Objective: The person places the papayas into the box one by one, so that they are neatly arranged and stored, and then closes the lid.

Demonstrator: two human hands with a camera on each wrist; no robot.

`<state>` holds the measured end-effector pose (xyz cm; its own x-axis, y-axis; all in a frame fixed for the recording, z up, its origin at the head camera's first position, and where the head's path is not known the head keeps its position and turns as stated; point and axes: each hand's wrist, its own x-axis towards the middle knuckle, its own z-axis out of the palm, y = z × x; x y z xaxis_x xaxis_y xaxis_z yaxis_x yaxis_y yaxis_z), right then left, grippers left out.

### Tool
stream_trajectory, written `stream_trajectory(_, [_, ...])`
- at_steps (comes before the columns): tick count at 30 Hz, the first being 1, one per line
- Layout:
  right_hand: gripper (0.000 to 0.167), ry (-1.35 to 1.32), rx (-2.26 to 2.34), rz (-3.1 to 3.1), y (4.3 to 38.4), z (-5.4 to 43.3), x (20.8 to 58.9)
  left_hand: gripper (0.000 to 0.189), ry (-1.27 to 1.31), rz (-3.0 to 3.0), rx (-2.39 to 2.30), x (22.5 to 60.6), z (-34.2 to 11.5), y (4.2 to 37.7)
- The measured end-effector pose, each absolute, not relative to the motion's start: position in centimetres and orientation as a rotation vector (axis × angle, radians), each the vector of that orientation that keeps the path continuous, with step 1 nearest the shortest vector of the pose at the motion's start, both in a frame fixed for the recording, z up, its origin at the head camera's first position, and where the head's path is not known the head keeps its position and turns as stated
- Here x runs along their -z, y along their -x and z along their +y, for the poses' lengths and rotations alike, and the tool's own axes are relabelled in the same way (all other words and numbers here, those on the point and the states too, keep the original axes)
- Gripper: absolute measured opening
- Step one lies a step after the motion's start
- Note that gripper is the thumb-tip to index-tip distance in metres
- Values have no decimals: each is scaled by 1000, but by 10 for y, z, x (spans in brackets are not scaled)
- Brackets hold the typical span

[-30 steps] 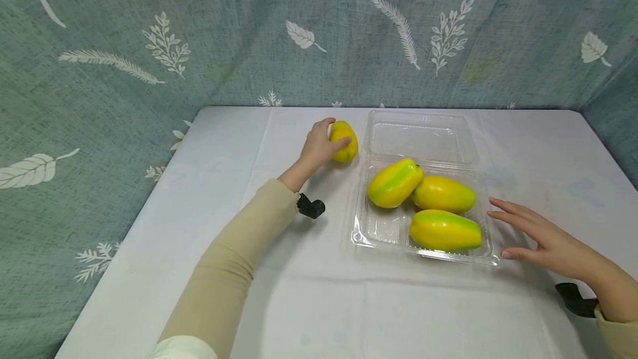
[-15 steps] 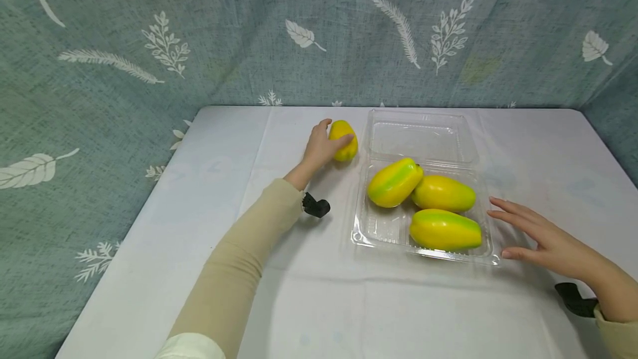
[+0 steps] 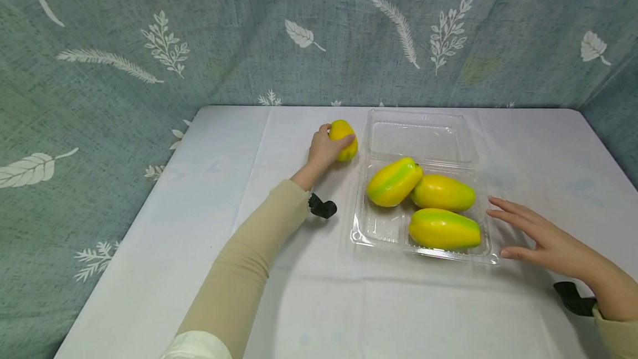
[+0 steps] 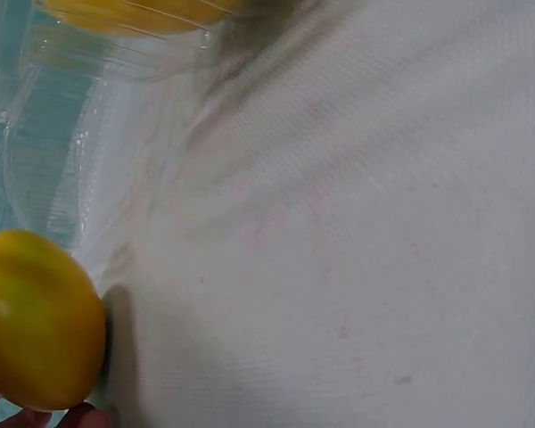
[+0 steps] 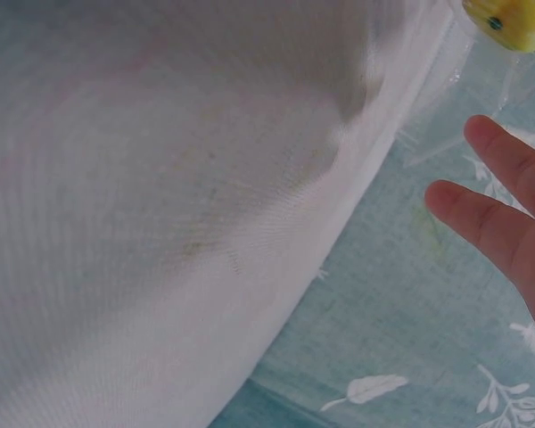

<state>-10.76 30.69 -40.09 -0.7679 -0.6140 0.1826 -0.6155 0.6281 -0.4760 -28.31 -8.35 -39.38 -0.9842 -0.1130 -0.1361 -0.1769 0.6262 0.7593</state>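
Note:
At the back of the table, left of the clear plastic box (image 3: 381, 229), my left hand (image 3: 323, 149) grips a yellow papaya (image 3: 343, 142). Its thumb lies over the papaya's near side and the fingers go round behind, partly hidden. In the left wrist view the papaya (image 4: 40, 325) shows at the lower left, with fingertips under it. Three yellow-green papayas lie in the box: one at the left (image 3: 394, 183), one behind (image 3: 443, 193) and one in front (image 3: 444, 229). My right hand (image 3: 545, 240) holds nothing; its spread fingers point toward the box's right edge.
The box's clear lid (image 3: 421, 134) lies folded back flat behind it. A white cloth (image 3: 174, 270) covers the table. A blue-green leaf-patterned curtain (image 3: 344, 43) hangs along the back and left side.
My left wrist and forearm have swung slightly to the right, and the fingers have drawn closer round the papaya, which stays almost in place. My right hand and the box keep still.

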Motion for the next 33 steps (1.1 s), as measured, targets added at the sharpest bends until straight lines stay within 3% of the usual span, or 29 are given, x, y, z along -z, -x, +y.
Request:
stream_trajectory(22, [75, -1059, -844, -2847, 107, 308, 402, 76, 248, 2724, -1283, 394, -86, 278])
stream_trajectory(33, [73, -1016, -841, -2876, 107, 307, 402, 74, 74, 2744, -1347, 389, -94, 272])
